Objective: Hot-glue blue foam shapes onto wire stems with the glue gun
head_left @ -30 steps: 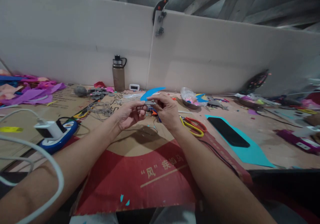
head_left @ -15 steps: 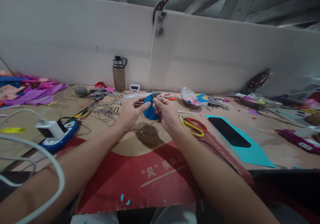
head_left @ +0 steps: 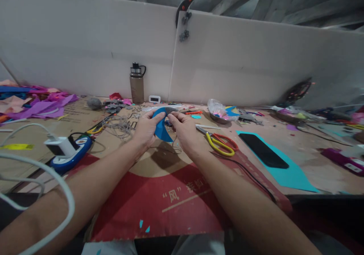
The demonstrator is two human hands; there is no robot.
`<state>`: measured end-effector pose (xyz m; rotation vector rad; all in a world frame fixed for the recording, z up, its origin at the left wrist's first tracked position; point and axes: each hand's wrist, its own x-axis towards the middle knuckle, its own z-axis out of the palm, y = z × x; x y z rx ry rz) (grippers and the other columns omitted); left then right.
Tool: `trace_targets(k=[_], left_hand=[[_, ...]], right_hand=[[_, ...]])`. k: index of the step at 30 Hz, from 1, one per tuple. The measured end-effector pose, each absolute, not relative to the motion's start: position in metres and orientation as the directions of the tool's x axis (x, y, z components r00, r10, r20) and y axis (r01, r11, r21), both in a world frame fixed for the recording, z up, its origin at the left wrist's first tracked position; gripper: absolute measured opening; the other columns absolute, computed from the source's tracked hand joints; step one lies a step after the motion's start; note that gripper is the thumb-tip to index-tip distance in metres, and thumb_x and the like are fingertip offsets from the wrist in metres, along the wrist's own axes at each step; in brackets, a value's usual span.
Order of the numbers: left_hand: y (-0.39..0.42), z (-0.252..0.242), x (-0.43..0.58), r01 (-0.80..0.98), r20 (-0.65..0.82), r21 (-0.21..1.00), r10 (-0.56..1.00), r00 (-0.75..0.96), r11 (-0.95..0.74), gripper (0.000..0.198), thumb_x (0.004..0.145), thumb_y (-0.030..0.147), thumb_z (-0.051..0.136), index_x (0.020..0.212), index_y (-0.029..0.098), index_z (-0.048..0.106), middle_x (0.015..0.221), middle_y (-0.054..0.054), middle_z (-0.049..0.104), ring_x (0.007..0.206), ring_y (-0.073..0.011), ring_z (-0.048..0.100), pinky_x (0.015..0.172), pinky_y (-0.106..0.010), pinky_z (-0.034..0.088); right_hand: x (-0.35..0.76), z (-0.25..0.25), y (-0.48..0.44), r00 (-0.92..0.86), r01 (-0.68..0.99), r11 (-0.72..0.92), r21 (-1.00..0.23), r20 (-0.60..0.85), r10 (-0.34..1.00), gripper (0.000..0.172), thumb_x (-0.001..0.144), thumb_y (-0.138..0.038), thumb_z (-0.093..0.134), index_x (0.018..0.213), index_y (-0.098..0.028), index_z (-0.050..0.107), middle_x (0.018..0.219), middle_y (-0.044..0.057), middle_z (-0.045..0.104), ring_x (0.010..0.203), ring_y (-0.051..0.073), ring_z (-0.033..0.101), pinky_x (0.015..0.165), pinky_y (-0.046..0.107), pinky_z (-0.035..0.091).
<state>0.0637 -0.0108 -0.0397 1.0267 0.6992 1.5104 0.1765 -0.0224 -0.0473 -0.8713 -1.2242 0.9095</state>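
A blue crescent-shaped piece (head_left: 163, 130), with a grey part at its upper end, is held up over the cardboard. My left hand (head_left: 148, 128) grips its left side between thumb and fingers. At the upper right end my right hand (head_left: 182, 125) has thumb and fingers pinched together by the grey part. Something small and dark shows near the right fingertips, too small to name. A thin cord hangs below the hands. Scissors with red and yellow handles (head_left: 220, 143) lie right of my right hand.
Tangled grey cord (head_left: 118, 128) lies on the left, beside a blue power strip (head_left: 71, 158) with a white plug. A bottle (head_left: 137, 86) stands by the white partition (head_left: 113, 39). To the right are a black phone (head_left: 263, 149) on turquoise sheet and a bowl (head_left: 222, 118) of scraps.
The blue crescent has turned from a rounder outline to a clear crescent with its point down. It has shifted slightly left with my hands. A turquoise scrap now shows behind my right hand.
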Motion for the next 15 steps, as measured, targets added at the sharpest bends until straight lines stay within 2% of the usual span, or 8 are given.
trace_targets(k=[5,11,15], left_hand=[[-0.006,-0.030,0.052,-0.448,0.259,0.851,0.961,-0.098,-0.275,0.021,0.063,0.023,0.072,0.081,0.018,0.064,0.072,0.002,0.067,0.063,-0.0104,0.062,0.065,-0.024,0.051],[0.009,-0.015,0.030,-0.429,0.247,0.843,0.942,-0.225,-0.324,0.005,0.068,0.018,0.064,0.073,0.017,0.062,0.070,-0.001,0.068,0.071,-0.0141,0.064,0.070,-0.026,0.053],[0.015,-0.008,0.019,-0.408,0.206,0.861,0.942,-0.264,-0.303,0.004,0.071,0.017,0.059,0.072,0.018,0.063,0.071,-0.002,0.068,0.074,-0.0164,0.065,0.070,-0.029,0.053]], right_hand=[[0.177,-0.045,-0.029,0.016,0.109,0.484,-0.868,0.489,0.872,0.021,0.080,-0.032,0.055,0.087,-0.019,0.069,0.086,0.002,0.069,0.080,0.014,0.058,0.076,0.029,0.044],[0.181,-0.058,-0.026,-0.175,0.332,0.508,-0.795,0.477,0.861,0.025,0.085,-0.033,0.050,0.085,-0.020,0.071,0.066,-0.001,0.062,0.061,0.012,0.052,0.062,0.025,0.039],[0.184,-0.055,-0.033,-0.401,0.407,0.635,-0.656,0.496,0.770,0.022,0.085,-0.029,0.051,0.082,-0.021,0.071,0.072,0.001,0.066,0.066,0.013,0.054,0.065,0.026,0.039]])
